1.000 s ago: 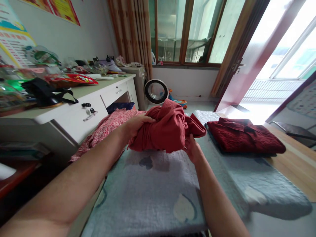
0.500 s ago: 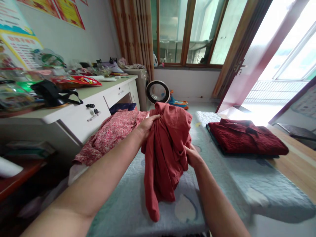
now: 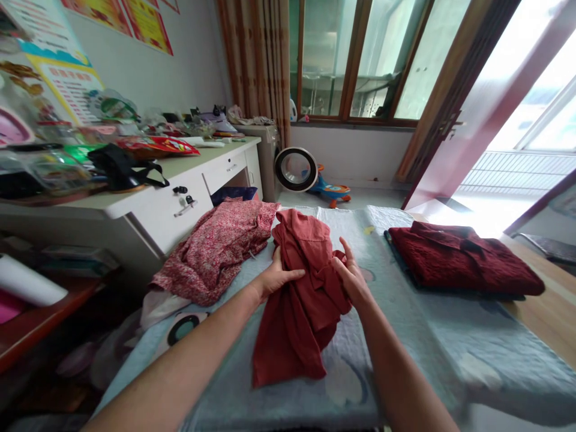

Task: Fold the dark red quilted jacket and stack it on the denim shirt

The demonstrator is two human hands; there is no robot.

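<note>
A crumpled brick-red shirt (image 3: 310,288) lies bunched on the pale blue cloth in front of me, its lower part spread toward me. My left hand (image 3: 276,276) grips its left side, thumb stretched over the fabric and the other fingers partly hidden by it. At the right side, my right hand (image 3: 351,273) holds a fold, with one finger raised off the cloth. Just left of the shirt is a heap of red-and-white patterned fabric (image 3: 220,246), touched by neither hand.
Dark red folded clothes (image 3: 463,255) are stacked on the right, by a bare wooden surface (image 3: 549,318). The blue cloth (image 3: 400,360) covers the surface before me. A white desk (image 3: 180,204) with cluttered top runs along the left. A washing machine's round door (image 3: 296,170) stands open behind.
The red shirt has come down onto the blue cloth, and the hanging sleeve no longer shows separately. My left hand has moved lower, its thumb now spread. The view has shifted slightly left.
</note>
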